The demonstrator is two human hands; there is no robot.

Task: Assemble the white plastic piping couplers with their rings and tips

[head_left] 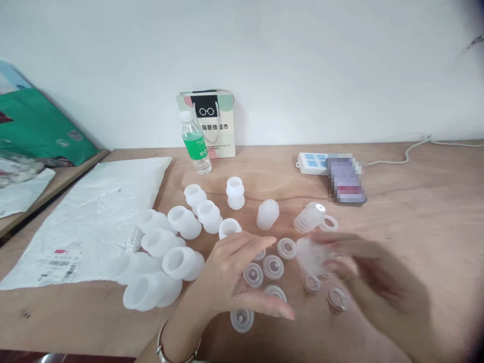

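My left hand is over the table with thumb and fingers spread wide and nothing between them. Round clear plastic lids lie below and beside it. My right hand, smeared by motion, pinches a translucent plastic cup between thumb and fingers. Further lids are under that hand. Beyond the hands stand a stack of translucent cups and a second stack, with a loose ring beside it. Several white waisted bottles with open mouths stand left of my left hand.
At the left lies a white mailing bag. A water bottle and a paper gift bag stand against the wall. A power strip with a cable and a phone are at the back right.
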